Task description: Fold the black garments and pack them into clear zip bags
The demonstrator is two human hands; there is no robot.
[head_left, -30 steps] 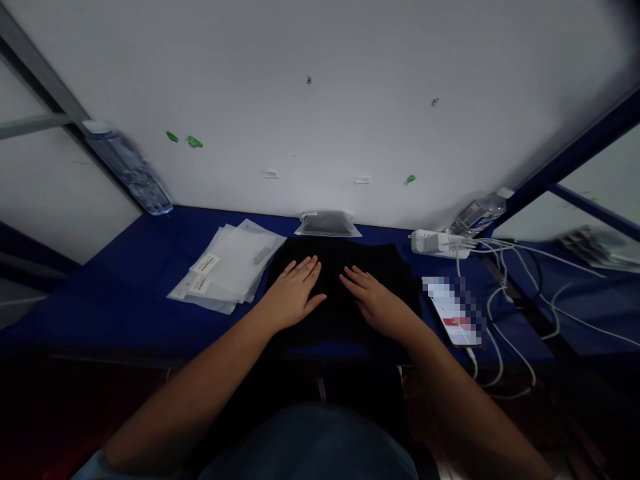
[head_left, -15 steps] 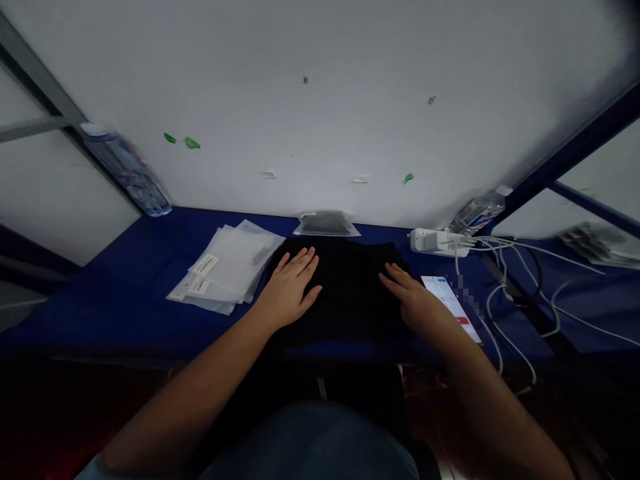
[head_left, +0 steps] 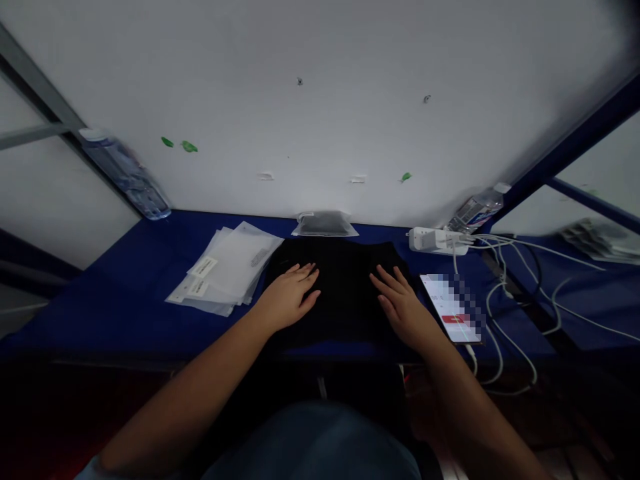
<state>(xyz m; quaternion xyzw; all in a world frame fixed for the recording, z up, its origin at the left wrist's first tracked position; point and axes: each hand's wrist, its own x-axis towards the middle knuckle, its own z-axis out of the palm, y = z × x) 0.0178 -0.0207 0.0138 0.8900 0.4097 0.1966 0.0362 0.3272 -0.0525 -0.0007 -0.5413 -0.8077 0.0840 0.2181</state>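
Black fabric [head_left: 343,287] lies spread flat on the blue table [head_left: 125,280] in front of me. My left hand [head_left: 289,299] rests palm down on its left part, fingers stretched out. On its right part lies my right hand [head_left: 403,303], its fingers spread and holding nothing. Several translucent plastic bags [head_left: 233,263] with white labels overlap to the left of the fabric. Behind it, against the wall, sits a packed bag [head_left: 326,224] with something dark inside. A lit phone [head_left: 447,307] is just right of my right hand.
A white power strip [head_left: 437,241] with several cables stands at the right rear, beside a plastic bottle [head_left: 480,208]. A large bottle [head_left: 127,175] leans at the left rear. A white wall [head_left: 295,120] rises behind the table.
My right hand has shifted slightly left and down on the fabric, and its fingers are more spread. My left hand's fingertips have come down a little. More of the phone shows.
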